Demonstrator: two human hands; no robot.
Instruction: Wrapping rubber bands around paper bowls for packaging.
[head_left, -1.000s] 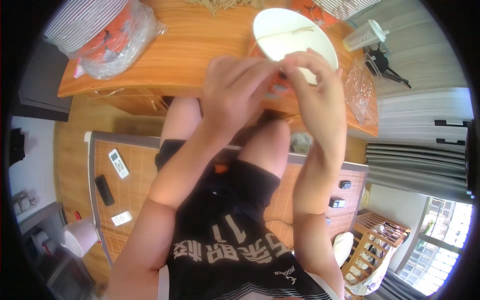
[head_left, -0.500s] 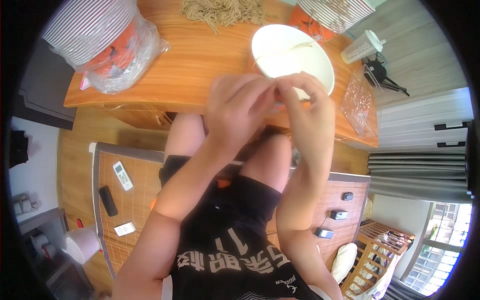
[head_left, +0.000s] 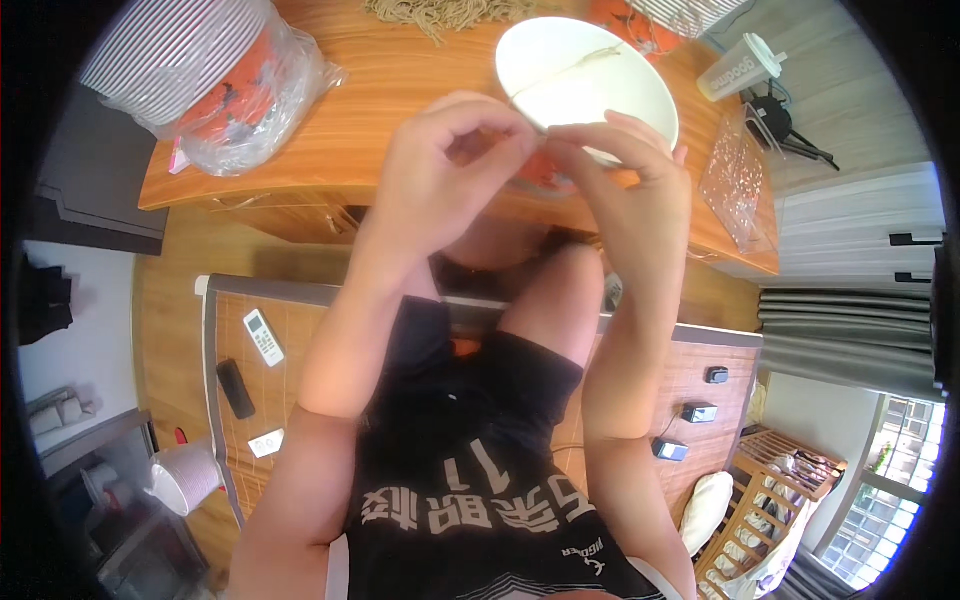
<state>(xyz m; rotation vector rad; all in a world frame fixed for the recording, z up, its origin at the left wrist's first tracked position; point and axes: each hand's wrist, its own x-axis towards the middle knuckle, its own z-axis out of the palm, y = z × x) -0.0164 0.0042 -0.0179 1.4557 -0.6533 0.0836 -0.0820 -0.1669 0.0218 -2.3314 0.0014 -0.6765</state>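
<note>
A paper bucket (head_left: pixel 590 90), white inside with an orange outer wall, stands tilted on the desk in front of me, its mouth facing me. A thin tan cord (head_left: pixel 565 72) lies across its mouth and bends round the left rim toward my fingers. At the near rim, my left hand (head_left: pixel 440 165) pinches thumb and forefinger together. Opposite it, my right hand (head_left: pixel 635 180) pinches too, its fingertips meeting the left ones and its outer fingers raised. Both seem to grip the cord's near end, though the fingertips hide most of it.
Stacked buckets in clear plastic (head_left: pixel 235 95) stand at the desk's left. A heap of tan cords (head_left: pixel 450 15) lies at the back, with more buckets (head_left: pixel 690 15) beyond. A lidded cup (head_left: pixel 740 70) and a clear plastic tray (head_left: pixel 735 185) are on the right.
Both hands have shifted slightly, and the left now shows a rounder gap between thumb and forefinger. The fingertips stay together at the rim. The whole view has shifted a little.
</note>
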